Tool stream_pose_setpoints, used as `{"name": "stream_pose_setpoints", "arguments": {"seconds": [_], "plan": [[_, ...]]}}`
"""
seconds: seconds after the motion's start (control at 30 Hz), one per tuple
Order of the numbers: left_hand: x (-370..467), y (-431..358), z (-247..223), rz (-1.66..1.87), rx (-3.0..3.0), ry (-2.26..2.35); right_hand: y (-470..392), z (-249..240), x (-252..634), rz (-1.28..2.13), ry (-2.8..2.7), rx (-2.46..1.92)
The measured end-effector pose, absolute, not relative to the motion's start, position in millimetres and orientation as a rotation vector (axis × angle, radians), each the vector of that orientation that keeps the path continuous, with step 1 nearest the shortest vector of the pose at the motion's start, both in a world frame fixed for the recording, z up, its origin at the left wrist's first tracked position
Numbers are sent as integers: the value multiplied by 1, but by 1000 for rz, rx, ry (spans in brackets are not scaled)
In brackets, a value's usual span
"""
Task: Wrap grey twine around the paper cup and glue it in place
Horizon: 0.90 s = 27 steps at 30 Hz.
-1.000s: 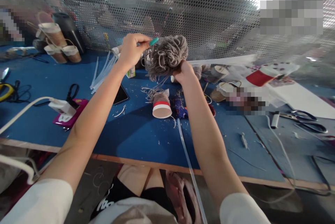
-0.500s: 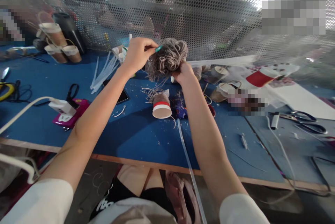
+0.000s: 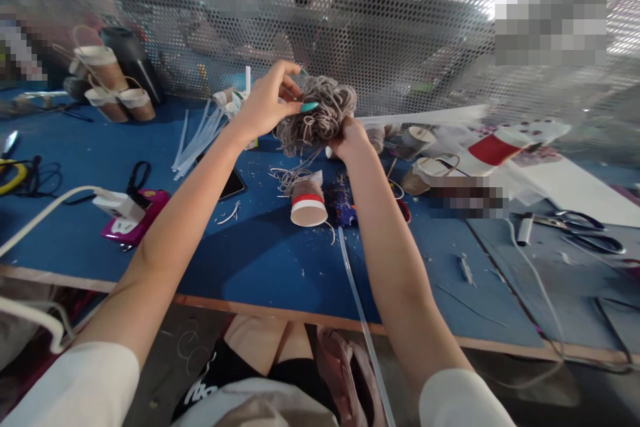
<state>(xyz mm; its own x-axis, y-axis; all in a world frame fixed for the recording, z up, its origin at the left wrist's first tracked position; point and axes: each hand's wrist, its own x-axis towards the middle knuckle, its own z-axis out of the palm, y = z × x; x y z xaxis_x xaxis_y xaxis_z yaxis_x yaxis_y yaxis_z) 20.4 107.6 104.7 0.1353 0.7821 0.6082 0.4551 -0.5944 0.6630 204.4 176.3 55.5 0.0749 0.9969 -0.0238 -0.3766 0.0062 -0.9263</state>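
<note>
A tangled bundle of grey yarn (image 3: 327, 110) is up above the back of the blue bench. My right hand (image 3: 353, 139) grips its lower right side, with the fingertips hidden behind the strands. At the bundle's left edge is my left hand (image 3: 274, 99), thumb and forefinger apart and the thumb's green nail against the yarn; its other fingers are loosely bent. Below the bundle, a paper cup (image 3: 309, 209) with a red band lies on its side, its mouth towards me. Loose grey strands (image 3: 293, 180) lie behind the cup.
A blue glue gun (image 3: 344, 204) with a long clear glue stick (image 3: 363, 310) lies beside the cup. Clear sticks (image 3: 197, 140) and a phone (image 3: 233, 185) are at left, near a magenta power block (image 3: 135, 217). Scissors (image 3: 580, 222) lie at right. A perforated metal screen (image 3: 390, 34) stands behind.
My left thumb and forefinger have parted from a pinch at the yarn's upper left edge. The right hand and the bundle have hardly moved.
</note>
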Motion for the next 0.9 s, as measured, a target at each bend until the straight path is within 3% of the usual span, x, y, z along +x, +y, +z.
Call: {"name": "stream_pose_setpoints", "arguments": {"seconds": [0.53, 0.9], "plan": [[0, 118, 111, 1536, 1847, 1241, 182, 54, 208, 1362, -793, -985], [-17, 90, 143, 1764, 1616, 1352, 184, 42, 212, 863, -930, -1029]]}}
